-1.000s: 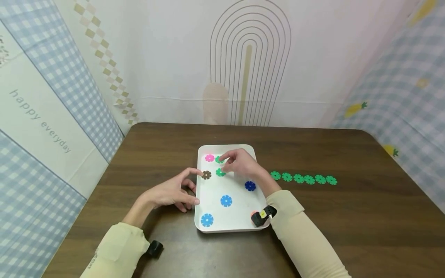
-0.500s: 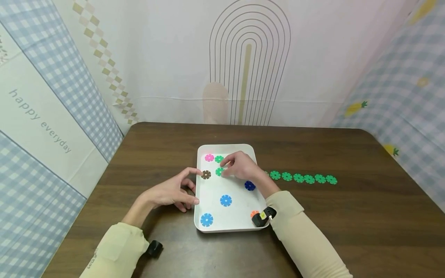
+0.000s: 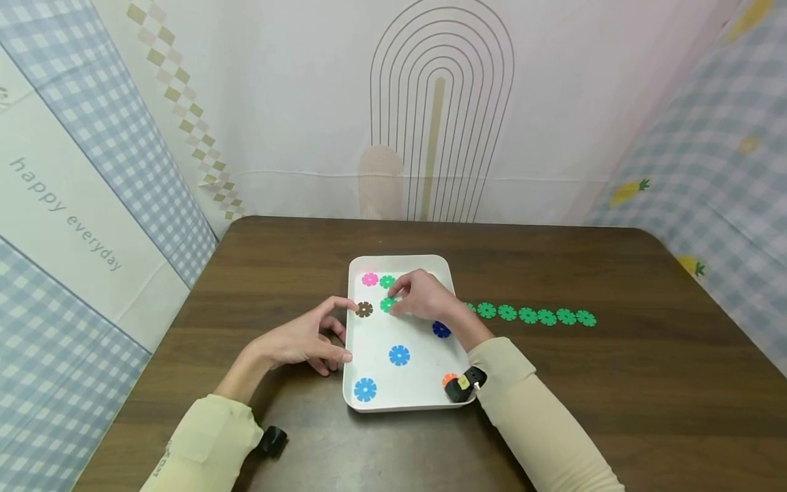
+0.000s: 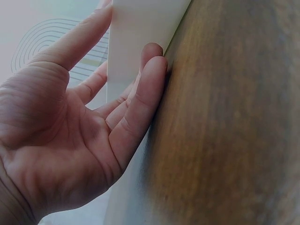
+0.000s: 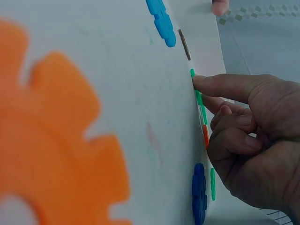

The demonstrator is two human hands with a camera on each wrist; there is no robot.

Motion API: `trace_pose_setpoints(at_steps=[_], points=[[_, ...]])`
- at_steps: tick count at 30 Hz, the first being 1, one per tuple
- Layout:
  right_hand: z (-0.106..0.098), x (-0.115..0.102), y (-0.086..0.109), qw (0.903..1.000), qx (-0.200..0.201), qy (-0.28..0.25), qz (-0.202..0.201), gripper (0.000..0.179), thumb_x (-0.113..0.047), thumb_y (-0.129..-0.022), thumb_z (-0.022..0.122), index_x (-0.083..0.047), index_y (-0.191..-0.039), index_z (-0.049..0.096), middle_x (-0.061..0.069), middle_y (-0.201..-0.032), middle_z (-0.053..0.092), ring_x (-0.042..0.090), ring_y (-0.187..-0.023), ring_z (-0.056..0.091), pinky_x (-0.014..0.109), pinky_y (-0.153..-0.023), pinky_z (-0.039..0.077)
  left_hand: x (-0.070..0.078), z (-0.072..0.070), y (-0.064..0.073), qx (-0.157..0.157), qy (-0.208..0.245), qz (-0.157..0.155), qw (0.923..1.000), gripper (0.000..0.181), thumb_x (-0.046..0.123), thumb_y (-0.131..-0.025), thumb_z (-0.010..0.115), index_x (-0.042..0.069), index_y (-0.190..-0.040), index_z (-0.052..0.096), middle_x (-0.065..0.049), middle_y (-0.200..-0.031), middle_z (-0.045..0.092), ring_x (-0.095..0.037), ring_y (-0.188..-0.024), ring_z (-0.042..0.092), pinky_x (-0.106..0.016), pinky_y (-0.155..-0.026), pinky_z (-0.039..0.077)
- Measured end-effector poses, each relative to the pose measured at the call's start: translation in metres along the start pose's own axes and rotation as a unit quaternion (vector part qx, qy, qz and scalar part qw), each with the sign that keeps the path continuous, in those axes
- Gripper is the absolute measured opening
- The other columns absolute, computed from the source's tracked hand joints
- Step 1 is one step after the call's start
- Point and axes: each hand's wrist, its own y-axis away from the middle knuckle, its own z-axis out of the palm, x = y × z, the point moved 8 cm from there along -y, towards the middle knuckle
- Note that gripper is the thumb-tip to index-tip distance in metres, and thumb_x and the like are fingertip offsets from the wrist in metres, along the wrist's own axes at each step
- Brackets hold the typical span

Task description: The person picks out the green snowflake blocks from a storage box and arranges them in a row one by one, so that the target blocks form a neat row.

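Note:
A shallow white tray (image 3: 424,379) lies on the table, holding several flower-shaped plastic discs. My left hand (image 3: 305,338) holds its left side, with thumb and index fingertips on the rim; in the left wrist view the other fingers bend against the outer wall. Over the tray's upper part, my right hand (image 3: 424,295) pinches a green disc (image 3: 387,305) between thumb and index finger, and its other fingers are curled in. Another green disc (image 3: 386,281) lies just beyond, beside a pink disc (image 3: 369,279). To the left is a brown disc (image 3: 364,309).
Two light blue discs (image 3: 399,355), a dark blue disc (image 3: 441,329) and an orange disc (image 5: 51,117) also lie in the tray. On the brown table (image 3: 615,383), a row of green discs (image 3: 527,316) runs rightward from behind my right forearm. Patterned cloth hangs behind.
My right hand's fingertips have shifted slightly left and drawn closer together at the green disc. My left hand stays at the tray rim.

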Motion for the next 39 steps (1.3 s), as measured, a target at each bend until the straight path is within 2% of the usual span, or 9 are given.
trace_pose_setpoints(at_steps=[7, 14, 25, 32, 39], points=[[0.001, -0.003, 0.001, 0.9999, 0.003, 0.0, -0.012, 0.025, -0.012, -0.087, 0.088, -0.014, -0.109, 0.075, 0.004, -0.092, 0.062, 0.02, -0.086, 0.055, 0.028, -0.071, 0.043, -0.001, 0.0, -0.001, 0.001, -0.001, 0.002, 1.0, 0.085, 0.018, -0.091, 0.085, 0.019, -0.156, 0.03, -0.019, -0.117, 0.058, -0.027, -0.081, 0.072, -0.043, -0.069, 0.065], [0.003, -0.006, 0.001, 0.9995, -0.012, -0.006, -0.03, 0.028, -0.009, -0.087, 0.086, -0.015, -0.108, 0.069, 0.006, -0.096, 0.063, 0.022, -0.087, 0.058, 0.027, -0.07, 0.047, 0.0, 0.0, 0.0, 0.001, 0.001, 0.001, 1.0, 0.086, 0.017, -0.091, 0.085, 0.019, -0.156, 0.03, -0.02, -0.118, 0.058, -0.027, -0.081, 0.072, -0.043, -0.069, 0.065], [0.003, -0.007, 0.003, 0.9984, -0.017, -0.006, -0.054, 0.027, -0.009, -0.089, 0.084, -0.016, -0.111, 0.071, 0.005, -0.093, 0.064, 0.021, -0.086, 0.059, 0.028, -0.071, 0.048, 0.0, 0.0, -0.001, -0.001, 0.002, 0.001, 1.0, 0.086, 0.019, -0.091, 0.086, 0.019, -0.157, 0.029, -0.019, -0.118, 0.058, -0.027, -0.081, 0.072, -0.043, -0.069, 0.065], [0.0, -0.007, 0.004, 0.9973, -0.025, -0.034, -0.06, 0.026, -0.009, -0.09, 0.084, -0.017, -0.113, 0.075, 0.006, -0.098, 0.069, 0.022, -0.087, 0.061, 0.027, -0.07, 0.051, 0.0, 0.0, -0.002, -0.001, 0.001, 0.0, 1.0, 0.085, 0.019, -0.091, 0.085, 0.019, -0.156, 0.03, -0.02, -0.118, 0.058, -0.027, -0.081, 0.072, -0.043, -0.07, 0.065], [-0.006, -0.011, 0.005, 0.9941, -0.029, -0.08, -0.067, 0.025, -0.007, -0.091, 0.082, -0.016, -0.114, 0.076, 0.007, -0.099, 0.07, 0.02, -0.088, 0.06, 0.027, -0.07, 0.048, 0.0, 0.0, 0.0, -0.001, -0.005, 0.004, 1.0, 0.085, 0.018, -0.092, 0.085, 0.018, -0.157, 0.029, -0.02, -0.118, 0.058, -0.027, -0.082, 0.072, -0.043, -0.07, 0.065]])
